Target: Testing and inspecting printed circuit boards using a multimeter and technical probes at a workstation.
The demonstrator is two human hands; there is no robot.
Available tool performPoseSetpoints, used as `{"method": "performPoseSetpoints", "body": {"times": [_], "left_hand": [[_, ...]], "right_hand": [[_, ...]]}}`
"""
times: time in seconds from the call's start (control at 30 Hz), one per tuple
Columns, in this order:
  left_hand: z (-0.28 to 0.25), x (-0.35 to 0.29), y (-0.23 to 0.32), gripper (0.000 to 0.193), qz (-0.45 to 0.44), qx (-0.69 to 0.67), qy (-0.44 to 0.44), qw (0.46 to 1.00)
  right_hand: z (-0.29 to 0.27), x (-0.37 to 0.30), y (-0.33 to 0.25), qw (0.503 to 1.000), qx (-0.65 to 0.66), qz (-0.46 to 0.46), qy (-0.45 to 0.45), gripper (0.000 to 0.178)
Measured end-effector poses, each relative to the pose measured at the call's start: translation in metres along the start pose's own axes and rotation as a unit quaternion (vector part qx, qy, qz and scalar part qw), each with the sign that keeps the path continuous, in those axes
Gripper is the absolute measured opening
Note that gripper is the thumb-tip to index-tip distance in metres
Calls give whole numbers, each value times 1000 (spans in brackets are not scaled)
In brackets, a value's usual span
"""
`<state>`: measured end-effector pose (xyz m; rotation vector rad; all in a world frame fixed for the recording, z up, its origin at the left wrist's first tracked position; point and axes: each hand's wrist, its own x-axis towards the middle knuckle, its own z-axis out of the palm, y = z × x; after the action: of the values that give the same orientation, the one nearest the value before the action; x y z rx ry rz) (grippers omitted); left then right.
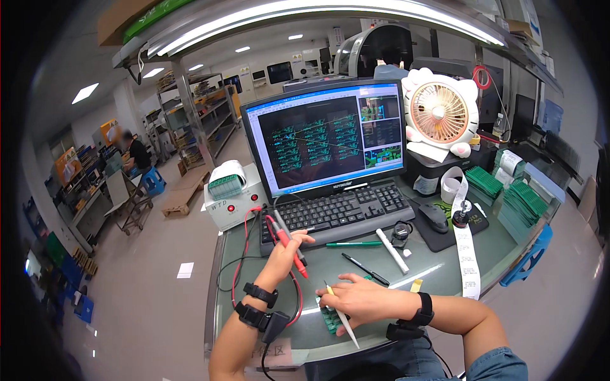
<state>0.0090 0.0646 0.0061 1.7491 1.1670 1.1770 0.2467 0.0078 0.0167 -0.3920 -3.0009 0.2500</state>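
Note:
My left hand (pixel 283 256), in front of the keyboard, is closed around a red test probe (pixel 301 265), its tip angled down. A dark probe lies alongside it, partly hidden by the fingers. My right hand (pixel 365 301) is closed on a slim white pointed tool (pixel 344 320) with a yellow section near its upper end. Beneath that hand, at the near edge of the table, is a green circuit board (pixel 330 319), largely covered by the fingers and the tool. Red and black leads (pixel 236 279) loop past my left forearm.
A monitor (pixel 324 136) stands behind the keyboard (pixel 346 208). A control box (pixel 236 204) is at left; a fan (pixel 440 113), mouse (pixel 433 217) and green board stacks (pixel 518 202) are at right. A white marker (pixel 393 251), pens and a label strip (pixel 467 263) lie on the table.

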Motion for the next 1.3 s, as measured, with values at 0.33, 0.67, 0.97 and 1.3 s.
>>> {"method": "performPoseSetpoints", "body": {"times": [0.33,0.67,0.97,1.3], "left_hand": [[-28,-48,-5,46,-54,-203,28,977],[-46,-64,6,48,-165,-391,-186,886],[-48,-71,15,56,-151,-421,-154,881],[-48,-69,15,57,-134,-442,-180,868]], "right_hand": [[-49,-7,4,945,253,-73,192,51],[-29,-33,48,894,371,-68,241,47],[-32,-37,49,936,268,-69,219,49],[-31,-36,54,947,229,-56,218,48]]}}
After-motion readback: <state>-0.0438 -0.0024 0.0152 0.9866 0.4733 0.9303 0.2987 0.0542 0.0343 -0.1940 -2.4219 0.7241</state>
